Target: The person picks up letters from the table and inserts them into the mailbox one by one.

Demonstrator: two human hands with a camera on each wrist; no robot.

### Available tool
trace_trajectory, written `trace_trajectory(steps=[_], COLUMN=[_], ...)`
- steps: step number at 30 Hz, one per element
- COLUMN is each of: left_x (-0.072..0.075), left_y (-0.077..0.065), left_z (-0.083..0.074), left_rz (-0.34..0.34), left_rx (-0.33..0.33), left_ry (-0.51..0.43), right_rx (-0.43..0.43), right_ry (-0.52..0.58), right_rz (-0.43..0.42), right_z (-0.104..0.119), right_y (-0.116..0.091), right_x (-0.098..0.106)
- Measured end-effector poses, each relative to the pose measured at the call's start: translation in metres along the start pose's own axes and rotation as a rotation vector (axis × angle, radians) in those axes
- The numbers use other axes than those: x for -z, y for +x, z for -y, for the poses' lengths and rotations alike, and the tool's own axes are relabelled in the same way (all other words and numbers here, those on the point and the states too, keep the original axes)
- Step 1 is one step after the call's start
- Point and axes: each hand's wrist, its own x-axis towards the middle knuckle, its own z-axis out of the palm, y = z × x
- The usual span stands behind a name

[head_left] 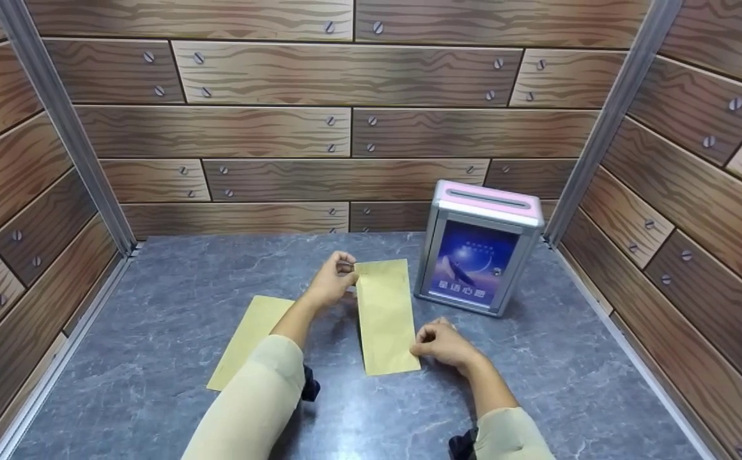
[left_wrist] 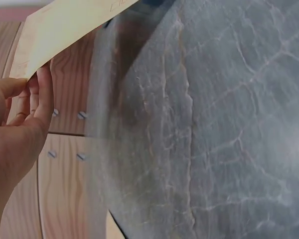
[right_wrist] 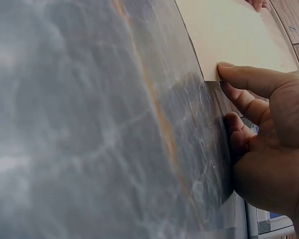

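Beyond the fingers of the left hand (head_left: 332,281) and right hand (head_left: 448,345), a wall (head_left: 268,131) patterned with wooden planks and screw heads spans the back. Below the fingers lies a grey marbled tabletop (head_left: 172,275). Past the right hand's fingertips stands an upright silver-framed box (head_left: 473,259), with a long slot in its pink top and a blue front panel bearing a crescent and pale lettering. Between the two hands' fingers is a yellow envelope (head_left: 385,319), its long sides pointing away from the person, its far left corner raised off the tabletop. The left thumb and fingertips meet on that corner; the right thumb and forefinger pinch the near right corner, the remaining fingers bent inward. Left of the left-hand fingers, partly hidden by the forearm, a second envelope (head_left: 246,338) lies slantwise. Behind the fingers, at each wrist, sits a small black device (head_left: 310,384).
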Motion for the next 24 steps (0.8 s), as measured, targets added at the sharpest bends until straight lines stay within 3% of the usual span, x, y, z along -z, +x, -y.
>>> trace_trajectory(steps=[6,14,24], left_x=[-0.001,-0.011,-0.028], left_y=[-0.006,-0.016,-0.031], left_z=[-0.009,-0.022,-0.037], left_rz=[0.004,0.028,0.095], left_rx=[-0.025,-0.107,-0.173], left_ry=[-0.021,0.006,-0.015], right_rx=[0.003,0.098,0.104], right_ry=[-0.012,0.032,0.172], right_rz=[-0.008,0.111,-0.029], right_z=[0.003,0.030,0.061], right_y=[-0.004,-0.002,-0.010], right_x=[0.003,0.028,0.051])
